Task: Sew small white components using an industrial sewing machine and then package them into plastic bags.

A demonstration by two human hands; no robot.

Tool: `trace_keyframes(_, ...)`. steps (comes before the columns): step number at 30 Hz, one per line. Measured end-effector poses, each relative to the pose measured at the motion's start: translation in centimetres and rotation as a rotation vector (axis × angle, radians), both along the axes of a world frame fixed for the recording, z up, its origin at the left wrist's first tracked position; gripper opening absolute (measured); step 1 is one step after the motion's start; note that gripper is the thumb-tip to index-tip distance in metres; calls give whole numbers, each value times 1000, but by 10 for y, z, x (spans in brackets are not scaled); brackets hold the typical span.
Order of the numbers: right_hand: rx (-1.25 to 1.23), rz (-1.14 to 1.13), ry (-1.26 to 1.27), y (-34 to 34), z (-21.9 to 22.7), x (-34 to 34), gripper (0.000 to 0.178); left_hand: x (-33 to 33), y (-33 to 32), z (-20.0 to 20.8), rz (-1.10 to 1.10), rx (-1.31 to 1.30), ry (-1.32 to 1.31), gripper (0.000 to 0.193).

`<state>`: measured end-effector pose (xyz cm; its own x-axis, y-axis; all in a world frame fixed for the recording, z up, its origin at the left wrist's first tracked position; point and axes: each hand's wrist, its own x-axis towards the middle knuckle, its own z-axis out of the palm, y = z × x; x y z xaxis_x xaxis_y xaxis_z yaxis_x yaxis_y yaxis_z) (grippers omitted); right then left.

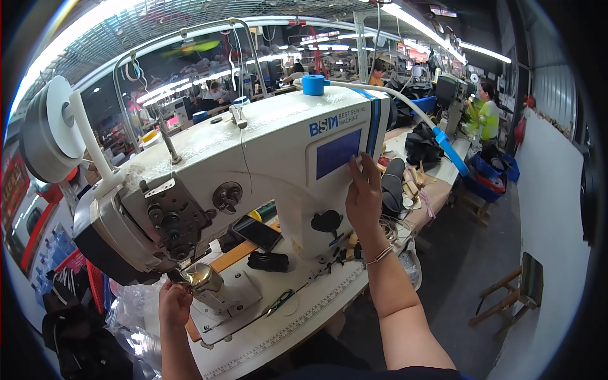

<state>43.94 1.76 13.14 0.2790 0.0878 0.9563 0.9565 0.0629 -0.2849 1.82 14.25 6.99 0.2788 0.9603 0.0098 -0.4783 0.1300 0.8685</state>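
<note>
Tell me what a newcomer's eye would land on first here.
The big white sewing machine across the middle, with the right hand up at its blue screen. Next, the bright blue cylinder on top and the large spool at upper left. Lower down, the left hand is beside the metal post.

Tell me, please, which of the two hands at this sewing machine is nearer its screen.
The right hand: its fingers are at the blue screen, whereas the left hand is low beside the metal post.
</note>
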Motion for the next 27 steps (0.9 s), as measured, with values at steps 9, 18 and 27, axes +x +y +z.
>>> trace_keyframes(9,67,83,44,2,1,-3,45,-1,0,2,-45,12,33,10)
trace_keyframes(18,93,76,64,1,1,-4,38,1,-3,6,-47,14,32,11)
trace_keyframes(27,74,45,12,3,1,-1,39,-4,2,1,-66,17,8,11)
